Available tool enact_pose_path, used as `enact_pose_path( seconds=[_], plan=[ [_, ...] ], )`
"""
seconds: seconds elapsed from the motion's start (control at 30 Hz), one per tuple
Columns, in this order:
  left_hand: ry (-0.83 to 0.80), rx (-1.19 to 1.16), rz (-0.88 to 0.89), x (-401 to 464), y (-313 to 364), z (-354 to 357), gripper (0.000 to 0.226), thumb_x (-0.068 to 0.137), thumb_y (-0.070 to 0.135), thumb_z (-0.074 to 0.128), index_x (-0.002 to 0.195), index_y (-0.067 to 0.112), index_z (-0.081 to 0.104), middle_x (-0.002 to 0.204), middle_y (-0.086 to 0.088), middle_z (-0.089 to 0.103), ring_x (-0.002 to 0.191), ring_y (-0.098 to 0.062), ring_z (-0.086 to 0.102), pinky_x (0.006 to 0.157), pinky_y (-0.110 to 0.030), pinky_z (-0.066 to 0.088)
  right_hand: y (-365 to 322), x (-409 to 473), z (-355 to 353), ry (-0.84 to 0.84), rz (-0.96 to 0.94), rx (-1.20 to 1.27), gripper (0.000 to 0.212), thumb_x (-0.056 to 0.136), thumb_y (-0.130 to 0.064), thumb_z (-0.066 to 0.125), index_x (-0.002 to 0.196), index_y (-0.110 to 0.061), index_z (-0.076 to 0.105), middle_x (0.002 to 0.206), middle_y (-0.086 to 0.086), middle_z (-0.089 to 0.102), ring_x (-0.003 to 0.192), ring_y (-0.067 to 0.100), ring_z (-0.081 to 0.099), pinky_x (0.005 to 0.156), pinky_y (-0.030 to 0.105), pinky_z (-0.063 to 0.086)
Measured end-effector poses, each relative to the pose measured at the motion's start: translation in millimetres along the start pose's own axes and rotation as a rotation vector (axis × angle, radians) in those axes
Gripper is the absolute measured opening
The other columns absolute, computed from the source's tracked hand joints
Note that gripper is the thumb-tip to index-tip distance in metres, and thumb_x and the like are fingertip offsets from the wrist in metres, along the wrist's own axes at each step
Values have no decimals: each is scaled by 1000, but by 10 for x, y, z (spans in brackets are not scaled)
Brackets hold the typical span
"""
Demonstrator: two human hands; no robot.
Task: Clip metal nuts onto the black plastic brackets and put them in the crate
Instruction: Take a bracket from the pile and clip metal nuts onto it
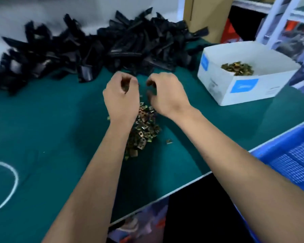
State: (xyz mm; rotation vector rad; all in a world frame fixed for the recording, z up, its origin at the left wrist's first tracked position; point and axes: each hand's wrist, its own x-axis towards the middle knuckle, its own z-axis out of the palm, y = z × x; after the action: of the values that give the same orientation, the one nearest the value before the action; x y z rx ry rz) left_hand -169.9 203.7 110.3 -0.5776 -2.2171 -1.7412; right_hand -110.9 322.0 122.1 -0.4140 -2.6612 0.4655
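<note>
Both forearms reach in from the bottom of the frame and converge at frame centre, backs of hands toward the camera. Left hand (121, 97): fingers curled inward, thumb and fingertips drawn together round something small and brownish, probably a metal nut, though blur keeps me from being sure. Right hand (167, 95): fingers likewise curled down and in, a dark small item between the tips; cannot tell what it is, nor whether it is truly gripped. The two hands sit close beside each other, a narrow gap between them.

Loose pile of metal nuts (144, 130) lies on the green counter (51, 128) just below the hands, partly hidden by the left forearm. One stray nut (169, 141) lies just right of the pile. Heap of black brackets (95, 48) runs across the upper left and upper centre, motion-blurred, single pieces not separable; its left end is cut off by the frame edge.

White cardboard box (242, 86) at upper right holds more nuts (238, 68). Blue crate (295, 163) at right edge, cut off, sits beyond the counter's front edge. White curved line (12, 181) marked on the counter at lower left.

Open green surface lies left of the arms and between pile and box. The counter's edge runs diagonally from lower centre to the right.
</note>
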Motion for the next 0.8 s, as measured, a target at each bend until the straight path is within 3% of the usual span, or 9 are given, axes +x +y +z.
enact_pose_path(
  seconds=[0.13, 0.3, 0.43, 0.5, 0.6, 0.63, 0.7, 0.8],
  plan=[
    [42, 131, -43, 119, -466, -529, 12, 94, 17, 60, 86, 15, 70, 83, 6, 72, 77, -4, 65, 73, -19, 51, -248, 394, 358, -50, -58, -34, 35, 96, -29, 66, 130, -21, 63, 126, 10, 56, 127, 33, 42, 102, 42, 47],
    [310, 43, -208, 297, -762, -828, 12, 91, 13, 57, 86, 11, 67, 76, 5, 71, 68, -17, 69, 70, -33, 56, -681, 807, 715, -115, -197, -64, 36, 97, -26, 67, 132, -21, 61, 129, 10, 48, 128, 32, 39, 99, 41, 48],
    [439, -8, -239, 402, -820, -914, 13, 88, 13, 57, 85, 6, 67, 81, -5, 72, 77, -29, 70, 79, -47, 57, -1201, 1108, 1061, -24, -324, -332, 36, 91, -17, 69, 125, -17, 56, 135, 14, 40, 130, 37, 34, 95, 45, 40],
    [472, -32, -272, 436, -838, -925, 12, 89, 13, 57, 83, 9, 67, 81, -5, 72, 78, -27, 69, 79, -47, 57, -1380, 1288, 1203, -71, -339, -390, 51, 90, -11, 66, 137, -19, 48, 153, 18, 29, 144, 41, 23, 106, 52, 30],
    [480, -79, -305, 456, -850, -929, 13, 89, 15, 57, 82, 11, 67, 80, -2, 72, 78, -25, 68, 78, -49, 58, -1485, 1541, 1363, -307, -306, -470, 93, 92, -9, 65, 164, -28, 10, 169, 22, 2, 157, 41, -4, 122, 62, 7],
    [475, -101, -313, 458, -857, -932, 13, 89, 16, 57, 81, 11, 67, 80, -2, 72, 77, -26, 68, 77, -50, 58, -1488, 1597, 1401, -367, -292, -481, 102, 92, -12, 67, 165, -29, -2, 169, 23, 5, 157, 41, -4, 123, 64, 2],
    [482, -135, -335, 470, -864, -950, 13, 88, 16, 57, 81, 11, 66, 79, -3, 72, 77, -29, 69, 76, -51, 59, -1516, 1671, 1468, -394, -298, -441, 113, 86, -17, 73, 164, -27, -8, 159, 22, 31, 153, 41, 17, 122, 66, 1],
    [523, -162, -394, 515, -859, -982, 12, 87, 17, 56, 78, 14, 64, 78, -3, 72, 77, -28, 70, 77, -49, 58, -1562, 1624, 1479, -227, -404, -279, 100, 78, -6, 70, 161, -23, 16, 121, 8, 60, 131, 35, 41, 115, 57, 20]
  ],
)
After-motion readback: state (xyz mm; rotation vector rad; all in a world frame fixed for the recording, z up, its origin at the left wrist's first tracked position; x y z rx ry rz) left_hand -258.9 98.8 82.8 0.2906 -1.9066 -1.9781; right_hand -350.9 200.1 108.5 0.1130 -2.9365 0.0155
